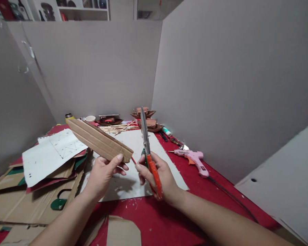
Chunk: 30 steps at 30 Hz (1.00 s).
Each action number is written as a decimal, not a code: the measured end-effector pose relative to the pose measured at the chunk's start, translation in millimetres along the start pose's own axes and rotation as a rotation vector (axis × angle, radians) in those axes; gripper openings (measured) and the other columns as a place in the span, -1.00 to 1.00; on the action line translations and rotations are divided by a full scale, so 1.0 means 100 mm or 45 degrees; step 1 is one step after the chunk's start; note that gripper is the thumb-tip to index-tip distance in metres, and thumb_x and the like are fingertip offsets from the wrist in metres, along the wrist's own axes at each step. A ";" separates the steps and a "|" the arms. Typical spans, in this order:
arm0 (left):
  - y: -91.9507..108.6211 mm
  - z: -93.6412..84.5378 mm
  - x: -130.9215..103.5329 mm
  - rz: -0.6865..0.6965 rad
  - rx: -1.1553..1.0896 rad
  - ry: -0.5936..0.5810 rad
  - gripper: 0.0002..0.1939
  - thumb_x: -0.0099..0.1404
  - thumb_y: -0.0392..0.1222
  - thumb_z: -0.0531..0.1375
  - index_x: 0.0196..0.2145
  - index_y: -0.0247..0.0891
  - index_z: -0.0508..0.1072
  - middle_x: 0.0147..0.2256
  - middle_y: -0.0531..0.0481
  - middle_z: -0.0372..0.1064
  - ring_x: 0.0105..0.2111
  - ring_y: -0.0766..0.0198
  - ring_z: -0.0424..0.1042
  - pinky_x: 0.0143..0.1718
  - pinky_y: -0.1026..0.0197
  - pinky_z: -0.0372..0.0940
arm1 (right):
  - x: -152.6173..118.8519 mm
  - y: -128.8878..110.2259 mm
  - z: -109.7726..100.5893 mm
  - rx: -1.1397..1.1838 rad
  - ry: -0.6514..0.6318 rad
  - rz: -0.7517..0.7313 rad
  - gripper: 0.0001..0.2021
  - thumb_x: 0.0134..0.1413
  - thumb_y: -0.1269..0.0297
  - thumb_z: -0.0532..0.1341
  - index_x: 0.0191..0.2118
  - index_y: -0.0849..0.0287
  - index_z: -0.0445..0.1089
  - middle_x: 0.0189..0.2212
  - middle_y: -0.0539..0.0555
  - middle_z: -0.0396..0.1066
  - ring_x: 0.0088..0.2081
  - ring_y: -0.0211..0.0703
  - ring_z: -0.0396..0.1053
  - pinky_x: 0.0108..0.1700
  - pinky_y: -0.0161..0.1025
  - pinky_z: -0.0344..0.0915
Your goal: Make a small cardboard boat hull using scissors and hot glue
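My left hand (109,171) is closed on a long folded strip of brown cardboard (100,140), thumb on its near face. The strip is held in the air, tilted, its pointed end up at the left. In my right hand (161,176) is a pair of scissors (154,171) with orange and green handles, blades pointing up and away. A thin red stick (133,160) shows between the two hands; its lower end meets my right fingertips, and its other end is hidden behind the cardboard. The scissors stand apart from the cardboard.
A white board (166,164) lies on the red tablecloth (195,205). Right is a pink glue gun (195,159) with its cord. Left are stacked cardboard sheets (23,201) under drawn-on paper (51,160). Behind are thin wooden sticks (115,128), small brown model boats (151,124) and a cup (90,118).
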<state>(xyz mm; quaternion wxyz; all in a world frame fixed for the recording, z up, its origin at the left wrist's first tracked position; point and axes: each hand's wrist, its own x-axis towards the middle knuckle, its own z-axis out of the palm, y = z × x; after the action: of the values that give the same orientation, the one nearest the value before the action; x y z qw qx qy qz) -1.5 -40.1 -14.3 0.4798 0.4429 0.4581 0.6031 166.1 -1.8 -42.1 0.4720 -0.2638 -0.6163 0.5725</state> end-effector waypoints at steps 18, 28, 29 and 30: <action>0.25 -0.16 0.02 0.310 -0.165 0.191 -0.82 0.16 -0.14 0.32 -0.42 -0.33 0.49 -0.52 0.05 0.40 -0.55 0.37 0.36 -0.52 0.30 0.31 | 0.00 0.07 -0.04 -0.549 -0.615 -0.090 -0.51 0.14 -0.26 0.01 -0.29 0.15 0.19 -0.48 -0.04 0.14 -0.48 -0.25 0.01 -0.45 -0.30 0.07; 0.20 -0.11 0.01 0.299 -0.088 0.191 -0.79 0.16 -0.13 0.32 -0.48 -0.33 0.49 -0.58 0.06 0.38 -0.57 0.36 0.34 -0.52 0.29 0.33 | -0.02 0.12 -0.04 -0.588 -0.637 -0.081 -0.54 0.20 -0.20 -0.02 -0.28 0.16 0.19 -0.49 -0.06 0.13 -0.49 -0.27 0.03 -0.46 -0.30 0.06; 0.19 -0.11 0.01 0.299 -0.089 0.193 -0.80 0.15 -0.13 0.32 -0.48 -0.33 0.49 -0.58 0.06 0.38 -0.57 0.36 0.34 -0.53 0.29 0.33 | -0.02 0.13 -0.04 -0.593 -0.639 -0.091 -0.54 0.19 -0.21 -0.01 -0.28 0.16 0.19 -0.49 -0.06 0.13 -0.49 -0.27 0.03 -0.46 -0.30 0.06; 0.19 -0.12 0.02 0.297 -0.091 0.192 -0.80 0.15 -0.13 0.32 -0.47 -0.33 0.49 -0.58 0.06 0.38 -0.58 0.36 0.34 -0.53 0.30 0.32 | -0.01 0.14 -0.05 -0.602 -0.642 -0.096 -0.54 0.19 -0.21 -0.01 -0.28 0.16 0.18 -0.49 -0.06 0.13 -0.49 -0.27 0.03 -0.45 -0.30 0.06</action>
<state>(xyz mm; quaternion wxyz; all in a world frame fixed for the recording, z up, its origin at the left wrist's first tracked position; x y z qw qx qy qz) -16.3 -42.4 2.1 0.3862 0.4291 0.4164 0.7023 167.9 2.0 -56.0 0.2519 -0.1931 -0.8383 0.4432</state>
